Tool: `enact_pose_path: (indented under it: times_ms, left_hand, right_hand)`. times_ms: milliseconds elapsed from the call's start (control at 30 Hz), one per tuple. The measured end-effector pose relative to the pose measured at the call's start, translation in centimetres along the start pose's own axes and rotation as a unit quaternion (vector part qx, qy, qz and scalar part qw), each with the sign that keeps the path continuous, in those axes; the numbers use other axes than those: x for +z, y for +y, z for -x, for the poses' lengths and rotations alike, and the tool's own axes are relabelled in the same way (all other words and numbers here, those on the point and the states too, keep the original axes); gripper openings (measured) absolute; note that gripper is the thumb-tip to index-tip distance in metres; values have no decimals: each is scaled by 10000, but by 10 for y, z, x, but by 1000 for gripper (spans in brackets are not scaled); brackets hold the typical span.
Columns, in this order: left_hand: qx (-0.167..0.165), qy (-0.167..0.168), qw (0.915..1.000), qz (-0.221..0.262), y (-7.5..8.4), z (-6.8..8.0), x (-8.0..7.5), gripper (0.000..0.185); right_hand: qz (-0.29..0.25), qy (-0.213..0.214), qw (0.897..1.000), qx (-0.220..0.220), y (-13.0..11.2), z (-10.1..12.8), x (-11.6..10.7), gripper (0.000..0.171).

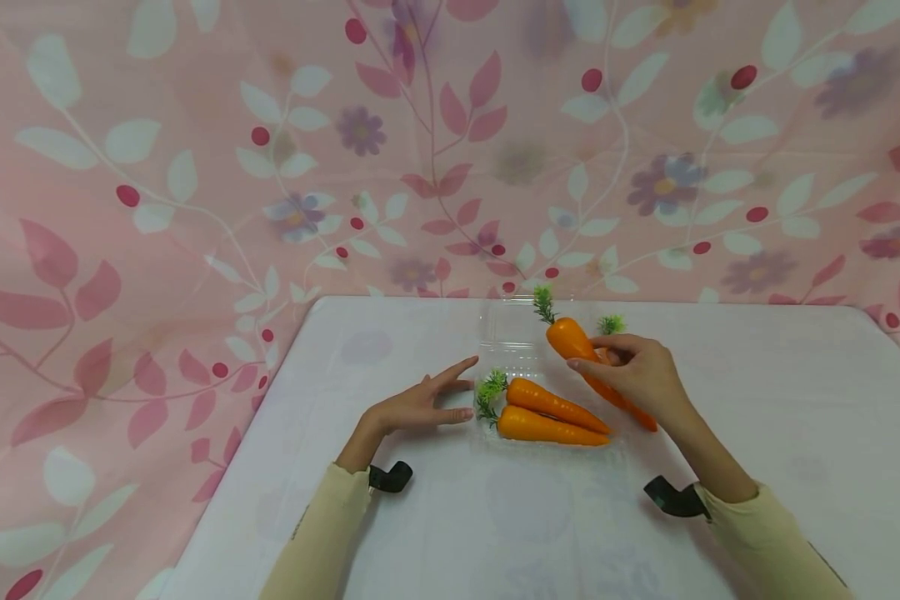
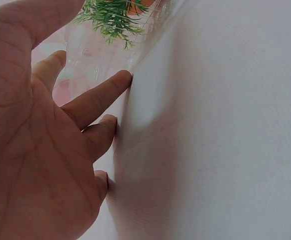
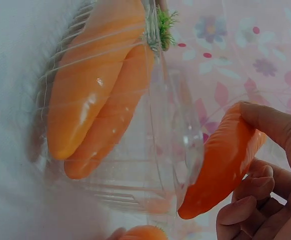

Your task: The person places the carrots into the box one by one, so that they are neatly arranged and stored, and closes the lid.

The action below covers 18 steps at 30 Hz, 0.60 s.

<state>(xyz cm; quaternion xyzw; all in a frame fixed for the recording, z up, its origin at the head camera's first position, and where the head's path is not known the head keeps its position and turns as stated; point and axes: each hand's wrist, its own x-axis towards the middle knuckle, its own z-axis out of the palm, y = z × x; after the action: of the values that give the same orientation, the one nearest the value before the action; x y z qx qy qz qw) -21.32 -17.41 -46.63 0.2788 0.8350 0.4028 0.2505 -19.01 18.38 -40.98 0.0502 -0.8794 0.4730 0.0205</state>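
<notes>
My right hand (image 1: 641,375) pinches an orange toy carrot (image 1: 570,336) with a green leafy top, thumb on one side and fingers on the other. The carrot is tilted, leaves up and away, over the right side of a clear plastic container (image 3: 188,135). In the container lie two more carrots (image 1: 543,427), side by side, their leafy tops (image 1: 491,387) toward the left. My left hand (image 1: 412,406) is spread beside the container's left wall, with fingers extended and holding nothing. Another carrot (image 1: 641,417) lies right of the container, partly hidden behind my right hand.
The container's clear lid (image 1: 504,321) is folded back toward the rear of the white-covered table (image 1: 285,500). A pink floral cloth (image 1: 435,150) hangs behind the table and along its left. Dark wrist mounts (image 1: 678,498) sit by both sleeves.
</notes>
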Motion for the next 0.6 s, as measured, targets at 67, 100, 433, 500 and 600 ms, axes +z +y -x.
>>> enact_pose_path:
  times_ms: [67,100,433,500,600]
  left_hand:
    - [3,4,10000,-4,0,0,0,86]
    - [3,5,10000,-3,0,0,0,86]
    - [-39,8,10000,0,-2,-1,0,86]
    - [-64,14,10000,7,-2,-2,0,86]
    - [-80,16,10000,2,-2,-2,0,86]
  right_hand:
    - [15,15,10000,-61,0,-1,2,56]
    - [14,21,10000,-95,0,-2,2,55]
    - [-37,-154,9997,-195,-3,-5,12,49]
    - [-49,-214,9996,-182,-3,-5,14,49]
    - [54,-283,9995,-164,-1,-5,18,48]
